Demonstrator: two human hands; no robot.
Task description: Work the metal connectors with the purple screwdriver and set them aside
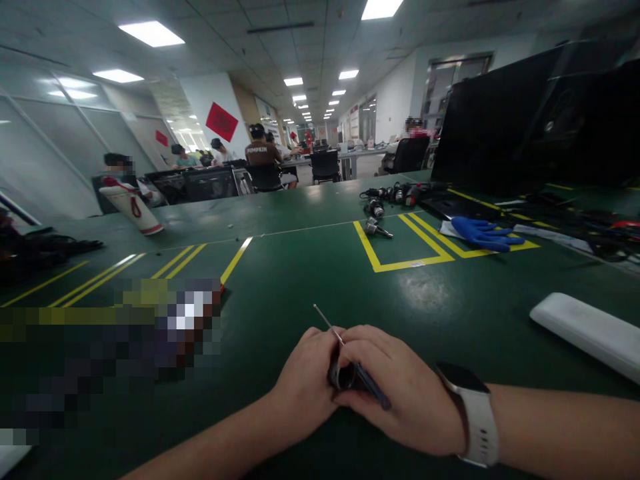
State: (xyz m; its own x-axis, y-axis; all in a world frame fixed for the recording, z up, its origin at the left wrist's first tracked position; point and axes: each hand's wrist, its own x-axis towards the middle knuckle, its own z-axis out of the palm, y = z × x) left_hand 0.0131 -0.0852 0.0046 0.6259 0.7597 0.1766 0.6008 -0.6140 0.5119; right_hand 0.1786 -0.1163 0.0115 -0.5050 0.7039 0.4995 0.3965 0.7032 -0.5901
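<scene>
Close to the table's near edge, my left hand [306, 380] is closed around a small dark cylindrical part [342, 379] with a round opening facing me. My right hand [400, 390] grips a thin screwdriver [373, 387] with a dark handle. The screwdriver's slim metal shaft slants up and leftward, its tip sticking out beyond the fingers over the table. My hands touch each other, and the fingers hide much of the part. A watch with a pale strap is on my right wrist.
The green table [280, 287] has yellow tape markings. Metal tool parts [377, 228] and a blue glove [483, 233] lie farther right, before dark monitors [500, 120]. A white elongated object [590, 330] lies right; a blurred-out object [193, 317] lies left. People sit beyond.
</scene>
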